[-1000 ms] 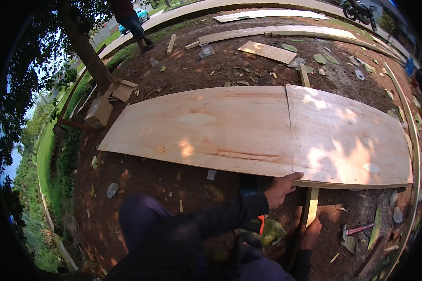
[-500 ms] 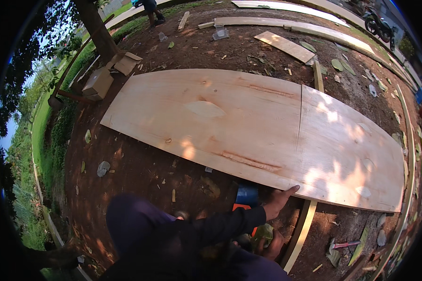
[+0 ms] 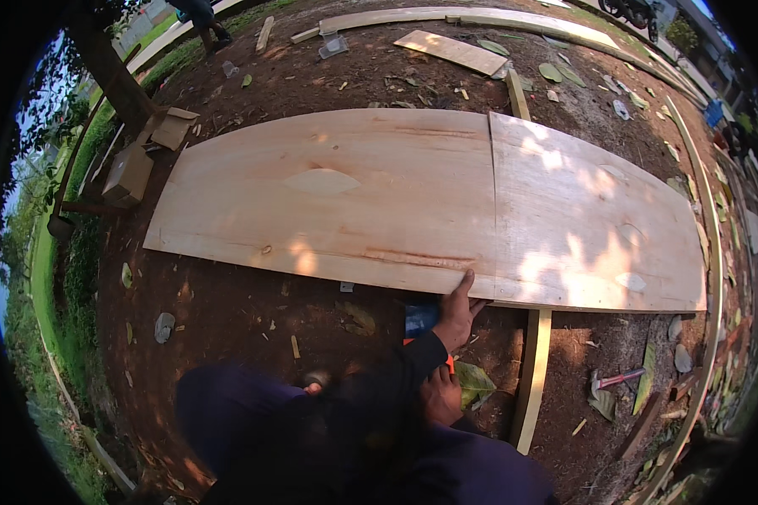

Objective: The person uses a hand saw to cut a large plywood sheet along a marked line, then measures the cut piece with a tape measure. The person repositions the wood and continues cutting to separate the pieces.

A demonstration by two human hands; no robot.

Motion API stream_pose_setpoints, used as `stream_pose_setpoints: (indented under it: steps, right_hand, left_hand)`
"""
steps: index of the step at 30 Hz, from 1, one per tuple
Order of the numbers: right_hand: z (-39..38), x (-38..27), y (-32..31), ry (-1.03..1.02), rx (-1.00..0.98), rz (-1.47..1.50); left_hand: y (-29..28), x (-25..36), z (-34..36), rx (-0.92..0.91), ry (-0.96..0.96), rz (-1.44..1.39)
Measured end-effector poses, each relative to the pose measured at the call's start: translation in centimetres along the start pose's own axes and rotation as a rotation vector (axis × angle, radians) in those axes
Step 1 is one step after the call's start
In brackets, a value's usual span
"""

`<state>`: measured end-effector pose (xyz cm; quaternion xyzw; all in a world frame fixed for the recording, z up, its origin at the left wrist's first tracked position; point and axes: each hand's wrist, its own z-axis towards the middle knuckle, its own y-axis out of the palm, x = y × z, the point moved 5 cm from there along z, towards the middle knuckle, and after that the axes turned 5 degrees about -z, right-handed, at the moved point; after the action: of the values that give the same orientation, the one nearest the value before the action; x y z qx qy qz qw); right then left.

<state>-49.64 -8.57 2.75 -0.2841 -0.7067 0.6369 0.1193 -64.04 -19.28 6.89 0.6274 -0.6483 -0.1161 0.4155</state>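
A long plywood sheet [image 3: 413, 194] with a seam across it lies in front of me. My left hand [image 3: 456, 316] grips its near edge, thumb on the top face and some fingers beneath the edge. Below that wrist, my right hand [image 3: 440, 396] has its fingers curled next to an orange piece [image 3: 451, 364]; my left sleeve partly covers them, and what they hold cannot be made out. A blue object [image 3: 421, 320] shows beside my left hand, partly under the sheet. A yellowish wooden beam [image 3: 534, 383] runs from beneath the sheet toward me.
A hammer [image 3: 619, 379] with a reddish handle lies on the soil at right. A cardboard box [image 3: 128, 175] stands by a tree trunk [image 3: 114, 71]. Beyond the sheet are a small board [image 3: 451, 52] and long planks [image 3: 387, 18]. Another person's legs [image 3: 200, 17] show at the back.
My left hand has shifted left along the sheet's near edge. My right hand has moved up and left to the orange piece. The whole view has shifted, so the scene sits further left.
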Motion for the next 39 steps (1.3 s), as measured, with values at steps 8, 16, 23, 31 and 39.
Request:
stream_pose_setpoints:
  steps: [8,16,23,31,39]
  right_hand:
    - [2.1,-1.9,-0.2,-0.030,0.057,0.075]
    - [-3.2,2.5,-7.8,0.005,0.278,0.455]
    - [-12.7,5.3,-12.0,0.609,0.249,0.969]
    - [-27.5,7.5,-15.9,0.755,0.257,1.245]
    - [-26.2,7.5,-17.8,0.538,0.268,1.099]
  left_hand:
    - [0.2,-1.1,-1.3,-0.149,-0.054,-0.001]
    - [0.7,-2.2,-3.8,0.098,-0.460,0.129]
    - [10.0,5.6,-9.2,-0.436,-0.415,0.347]
    - [5.8,23.6,-0.4,-0.113,0.328,0.362]
    - [3.6,19.3,0.5,-0.058,0.435,0.821]
